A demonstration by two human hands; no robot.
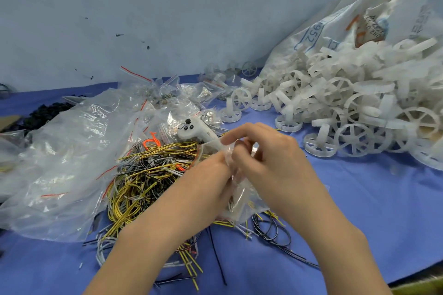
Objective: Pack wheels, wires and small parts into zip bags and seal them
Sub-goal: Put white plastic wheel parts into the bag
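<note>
Both hands pinch one small zip bag (236,189) over the wire pile (148,175): left hand (211,175), right hand (268,158). Bag runs toward the body, mouth up. Wheels (347,108) lie rightward, nearer the right hand.

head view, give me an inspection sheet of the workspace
surface: blue cloth covers the table
job's things: small zip bag held over the wire pile; white wheels spill from a woven sack
clutter: loose clear bags, white handheld controller, black parts
grippers: left hand and right hand both pinch the bag
cables: yellow, black and white wires, tangled
surroundings: pale blue wall
</note>
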